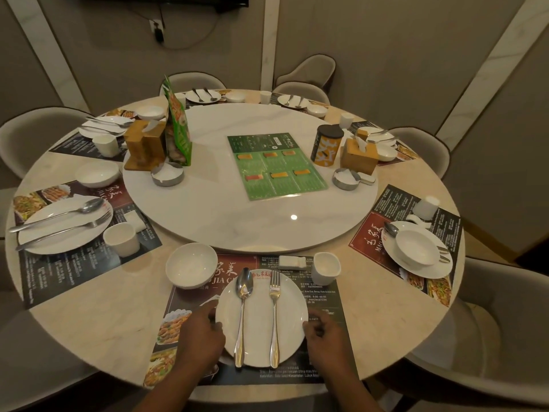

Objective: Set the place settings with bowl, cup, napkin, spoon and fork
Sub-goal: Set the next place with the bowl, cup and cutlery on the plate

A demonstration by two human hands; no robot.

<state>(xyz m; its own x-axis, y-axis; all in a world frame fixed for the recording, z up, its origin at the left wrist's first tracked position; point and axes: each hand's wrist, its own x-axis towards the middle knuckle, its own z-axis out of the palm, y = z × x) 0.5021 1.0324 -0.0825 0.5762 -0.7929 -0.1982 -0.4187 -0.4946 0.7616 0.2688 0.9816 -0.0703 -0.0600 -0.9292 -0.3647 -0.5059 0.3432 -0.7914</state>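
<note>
Bottom centre: plate (258, 328) sits between both hands, spoon (243, 316) and fork (274, 316) on it lengthwise, pointing up-frame. Left hand (202, 333) grips its left rim; right hand (325, 333) curled at right rim, hold unclear.

The round desk (89, 322) bears a turntable (222, 209) at its middle, placemats (74, 272) around the rim, and a bowl (96, 173) between mats.

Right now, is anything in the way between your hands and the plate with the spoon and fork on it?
No, nothing is in the way. The left hand and the right hand hold the plate by its rim, one on each side. The spoon and fork lie on top, between them.
</note>
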